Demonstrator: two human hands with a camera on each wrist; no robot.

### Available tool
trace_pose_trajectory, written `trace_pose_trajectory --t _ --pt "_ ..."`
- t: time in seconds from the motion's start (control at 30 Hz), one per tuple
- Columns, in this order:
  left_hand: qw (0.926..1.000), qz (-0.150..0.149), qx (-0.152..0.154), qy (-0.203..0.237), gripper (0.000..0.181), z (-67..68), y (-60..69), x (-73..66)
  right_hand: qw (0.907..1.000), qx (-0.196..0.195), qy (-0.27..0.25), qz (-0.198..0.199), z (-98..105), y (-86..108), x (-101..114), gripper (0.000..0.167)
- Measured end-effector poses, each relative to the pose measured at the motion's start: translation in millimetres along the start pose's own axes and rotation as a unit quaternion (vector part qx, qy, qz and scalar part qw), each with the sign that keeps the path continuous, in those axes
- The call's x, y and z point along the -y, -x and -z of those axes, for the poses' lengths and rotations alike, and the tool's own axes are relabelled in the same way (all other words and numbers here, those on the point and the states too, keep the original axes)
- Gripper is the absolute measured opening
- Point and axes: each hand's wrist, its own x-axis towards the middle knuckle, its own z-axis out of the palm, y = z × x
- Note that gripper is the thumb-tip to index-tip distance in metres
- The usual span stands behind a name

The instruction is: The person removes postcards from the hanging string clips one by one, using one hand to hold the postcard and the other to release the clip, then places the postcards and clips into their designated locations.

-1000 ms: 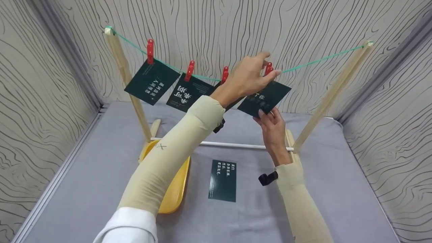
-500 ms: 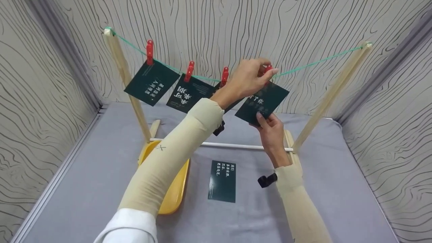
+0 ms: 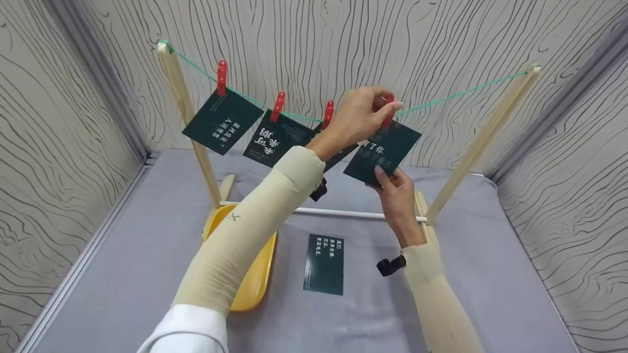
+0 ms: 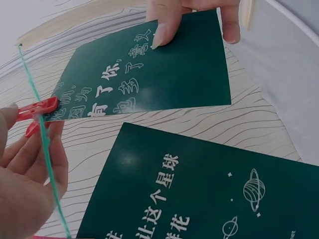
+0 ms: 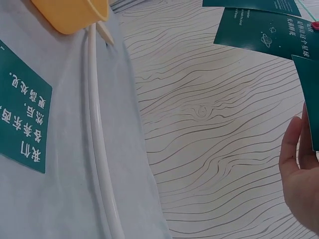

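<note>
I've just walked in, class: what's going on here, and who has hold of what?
A person's left hand pinches a red peg at the corner of a green card, up at the string. The right hand holds that card's lower part. Three more cards hang from other pegs. A loose card lies on the grey cloth near a yellow tray.

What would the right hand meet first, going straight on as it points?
Past the card the right hand pinches, probably the left hand on the red clip; depth is unclear.
</note>
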Motion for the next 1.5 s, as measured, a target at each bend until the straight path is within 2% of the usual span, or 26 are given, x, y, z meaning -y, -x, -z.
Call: trace_pose_trajectory --t 0.3,0.57,0.87,1.1,1.2,1.5 --pt "0.999 0.001 -0.02 -0.041 0.041 -3.4 4.3 0.4 0.9999 0.011 -0.004 -0.009 5.6 5.1 -2.7 0.029" --pt "0.9997 0.014 -0.021 -0.005 0.039 -3.2 4.7 -1.5 0.9999 0.007 -0.004 -0.007 6.0 6.3 -1.9 0.026" --pt "0.998 -0.015 -0.062 -0.001 0.028 -8.2 8.6 -3.1 0.9995 0.032 -0.009 0.003 2.3 8.7 0.7 0.025" --pt "0.9936 -0.072 -0.086 0.012 0.023 -13.4 10.1 -6.2 0.9992 0.038 -0.01 0.008 2.5 9.6 2.5 0.029" --pt "0.9918 -0.082 -0.098 0.007 0.022 -13.1 9.2 -7.7 0.9993 0.036 -0.011 0.004 2.8 9.2 2.8 0.03" --pt "0.9892 -0.101 -0.106 0.004 0.021 -13.7 8.7 -7.3 0.9995 0.031 -0.005 0.003 6.3 10.9 -2.9 0.029"
